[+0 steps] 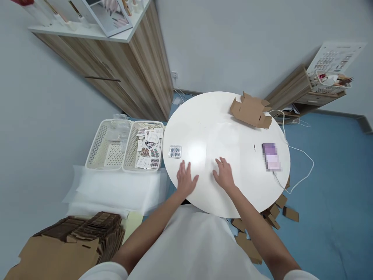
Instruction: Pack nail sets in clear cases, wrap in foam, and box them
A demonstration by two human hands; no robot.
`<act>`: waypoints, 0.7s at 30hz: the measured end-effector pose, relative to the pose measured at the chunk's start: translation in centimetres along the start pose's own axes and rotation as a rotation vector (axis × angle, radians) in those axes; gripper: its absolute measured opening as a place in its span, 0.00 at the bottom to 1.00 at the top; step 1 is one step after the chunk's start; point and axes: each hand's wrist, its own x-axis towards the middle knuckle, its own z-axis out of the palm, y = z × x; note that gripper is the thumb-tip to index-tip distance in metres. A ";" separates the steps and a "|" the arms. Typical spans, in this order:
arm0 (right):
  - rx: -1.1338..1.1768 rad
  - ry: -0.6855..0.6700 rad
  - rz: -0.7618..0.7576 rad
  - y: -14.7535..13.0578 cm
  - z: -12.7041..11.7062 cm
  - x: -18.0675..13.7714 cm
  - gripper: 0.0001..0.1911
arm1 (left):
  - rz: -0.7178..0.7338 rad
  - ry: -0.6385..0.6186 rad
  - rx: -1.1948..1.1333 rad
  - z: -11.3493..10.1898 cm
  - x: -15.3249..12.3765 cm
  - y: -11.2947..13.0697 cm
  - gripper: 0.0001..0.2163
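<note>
Over the near left part of a round white table, my left hand is open with its fingers spread and nothing in it. Just beyond its fingertips lies a small clear case of dark press-on nails. My right hand is also open and holds nothing, its fingers reaching over the table's near middle; whether either hand touches the surface I cannot tell. An unfolded brown cardboard box rests at the table's far right. A phone with a blurred purple screen lies at the right edge.
Left of the table stand two white baskets, one with clear plastic pieces, the other with packs of nails. White foam sheets and stacked flat cardboard are nearer me. A white cable loops off the right edge; small boxes lie on the floor.
</note>
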 end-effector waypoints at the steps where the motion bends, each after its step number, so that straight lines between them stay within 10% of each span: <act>1: 0.113 -0.049 -0.042 -1.9 0.7 1.2 0.27 | -0.074 0.059 -0.038 -1.2 1.3 -1.2 0.30; 10: 0.928 -0.365 0.273 -12.7 7.2 7.3 0.36 | -0.387 0.069 -0.330 -4.3 7.7 -7.6 0.24; 21: 0.740 -0.111 0.136 -7.5 6.3 3.2 0.30 | -0.221 0.059 -0.582 -1.5 4.5 -4.3 0.17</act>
